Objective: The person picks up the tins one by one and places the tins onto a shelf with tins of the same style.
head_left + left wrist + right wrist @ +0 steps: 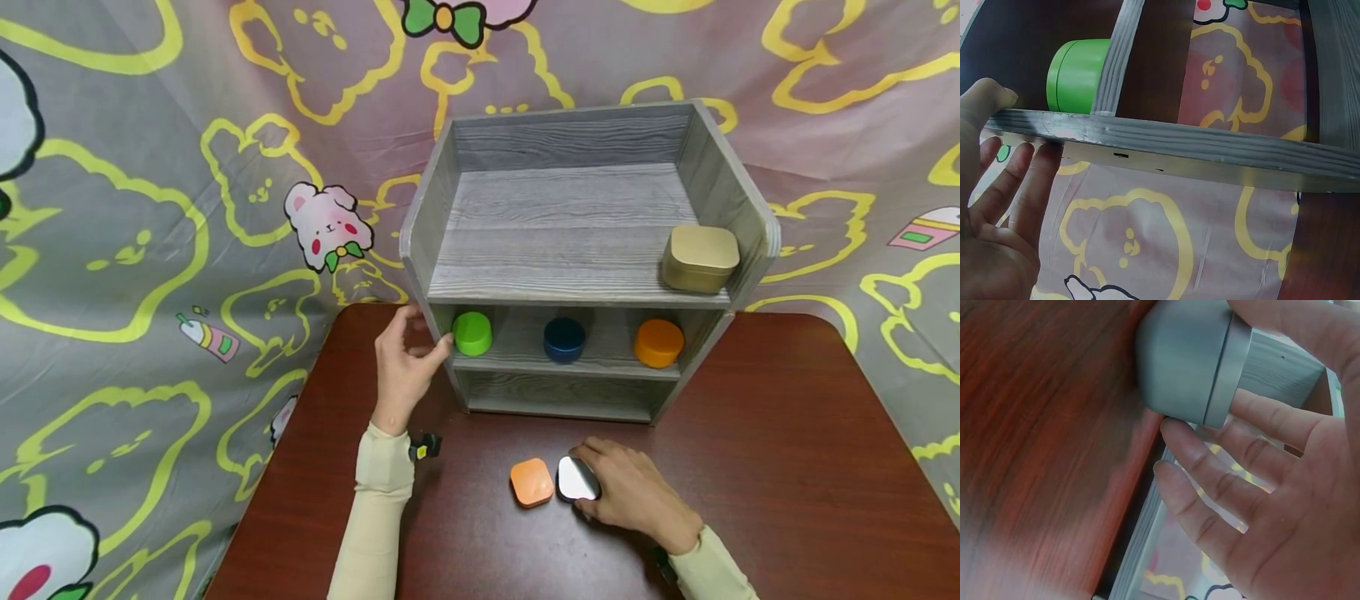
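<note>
A small grey wooden shelf unit [564, 287] stands on the table. My left hand [402, 364] holds the front edge of its left side panel [1210, 140], thumb on the inner side and fingers on the outer side. Close to that thumb, a round green tin [472, 333] sits on the middle shelf. On the table in front of the unit, my right hand [626, 487] grips a grey tin [1188, 362] with rounded corners, its lid shining white in the head view. An orange rounded-square tin [532, 482] lies just left of it, apart from the hand.
A dark blue round tin [564, 340] and an orange round tin [659, 343] share the middle shelf with the green one. A gold tin [701, 258] sits at the top shelf's right front. Patterned cloth [150, 250] hangs behind and beside the brown table [795, 442].
</note>
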Demonstrator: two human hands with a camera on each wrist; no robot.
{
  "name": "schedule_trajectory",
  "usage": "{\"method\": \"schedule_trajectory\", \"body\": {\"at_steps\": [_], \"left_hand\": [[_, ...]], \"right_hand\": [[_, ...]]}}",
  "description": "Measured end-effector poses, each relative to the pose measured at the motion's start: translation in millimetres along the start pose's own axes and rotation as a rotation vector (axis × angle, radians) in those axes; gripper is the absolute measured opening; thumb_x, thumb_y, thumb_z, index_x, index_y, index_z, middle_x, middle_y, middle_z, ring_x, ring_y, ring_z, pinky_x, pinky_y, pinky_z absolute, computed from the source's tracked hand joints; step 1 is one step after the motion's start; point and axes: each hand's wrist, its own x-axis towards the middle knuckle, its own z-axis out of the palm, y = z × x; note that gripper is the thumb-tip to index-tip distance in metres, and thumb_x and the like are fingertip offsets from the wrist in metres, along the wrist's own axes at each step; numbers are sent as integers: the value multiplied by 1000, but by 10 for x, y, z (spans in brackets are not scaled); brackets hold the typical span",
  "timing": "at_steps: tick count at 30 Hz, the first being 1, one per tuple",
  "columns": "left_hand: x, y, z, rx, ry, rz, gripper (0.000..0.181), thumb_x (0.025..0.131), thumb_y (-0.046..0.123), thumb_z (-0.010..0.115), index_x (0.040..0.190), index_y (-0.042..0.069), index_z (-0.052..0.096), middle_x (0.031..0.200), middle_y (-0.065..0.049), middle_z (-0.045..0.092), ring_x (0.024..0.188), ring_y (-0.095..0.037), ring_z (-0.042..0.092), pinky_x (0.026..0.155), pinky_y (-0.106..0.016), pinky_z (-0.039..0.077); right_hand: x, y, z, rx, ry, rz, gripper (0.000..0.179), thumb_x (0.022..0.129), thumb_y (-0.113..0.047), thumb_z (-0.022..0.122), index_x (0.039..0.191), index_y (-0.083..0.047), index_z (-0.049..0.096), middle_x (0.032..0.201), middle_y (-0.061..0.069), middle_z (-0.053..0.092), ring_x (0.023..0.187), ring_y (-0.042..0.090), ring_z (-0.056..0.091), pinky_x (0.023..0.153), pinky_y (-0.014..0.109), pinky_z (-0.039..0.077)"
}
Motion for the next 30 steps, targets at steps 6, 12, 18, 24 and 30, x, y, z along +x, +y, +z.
{"method": "schedule_trajectory", "body": {"at_steps": [6,12,18,24,30], "left_hand": [[-3,-5,0,-5,-4,6,39,82,3,82,119,5,67,101,-14,72,88,-9,65,65,-16,61],[-5,-9,4,-4,0,11,39,82,3,82,118,5,67,102,-13,73,89,-10,65,65,-16,61],[-3,-9,3,-13,-8,13,40,83,3,82,119,6,68,101,-13,72,89,-11,65,65,-17,61],[-5,-9,0,-15,-2,9,40,83,3,82,120,6,68,102,-13,73,90,-9,66,66,-17,62],[-4,-6,-1,-19,-9,4,40,83,2,82,120,5,67,102,-14,73,90,-9,67,66,-17,61]], "right_hand": [[0,5,-6,6,-26,9,59,61,-32,96,113,-19,72,101,-7,68,80,12,64,61,31,51],[-8,22,-2,-7,-29,8,59,61,-34,97,113,-19,72,100,-7,68,78,12,63,60,30,50],[-13,21,-32,-11,-21,20,61,60,-34,97,113,-19,72,102,-5,69,77,11,62,59,28,48],[-14,3,-99,-49,2,8,61,65,-41,94,117,-17,72,108,-1,71,83,14,65,62,30,51],[-1,-31,-174,-65,54,-35,60,65,-42,93,115,-16,72,105,-1,70,81,13,64,61,30,52]]}}
